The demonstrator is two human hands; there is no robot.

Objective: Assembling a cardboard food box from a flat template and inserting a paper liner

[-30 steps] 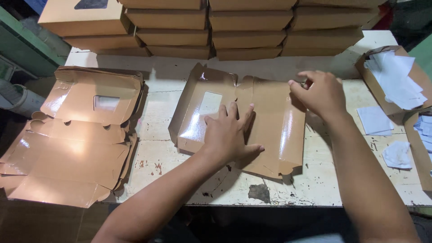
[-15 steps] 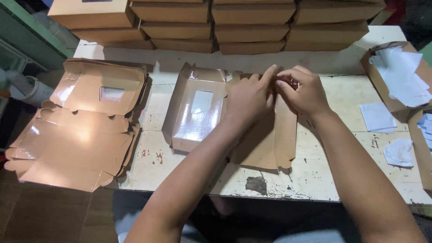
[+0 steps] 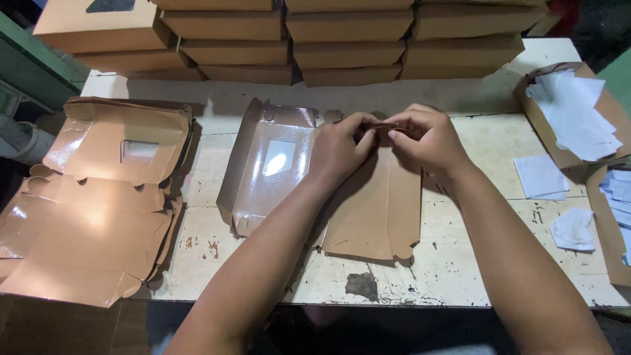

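Two hands: both working the far edge of one flat carton blank (image 3: pixel 368 210), mid-tabletop.
Left hand (image 3: pixel 338 148): pinching a small flap at the blank's top edge, fingers closed tight on it.
Right hand (image 3: pixel 427 141): pinching the same flap from the other side, fingertips nearly meeting the left's.
Blank: lying near the tabletop's (image 3: pixel 460 269) front edge, window panel angling up at left.
Flat blank pile (image 3: pixel 98 197): overhanging the left edge.
Folded box stacks (image 3: pixel 342 39): lining the back edge.
Paper slips (image 3: pixel 542 176): sitting at the right edge.
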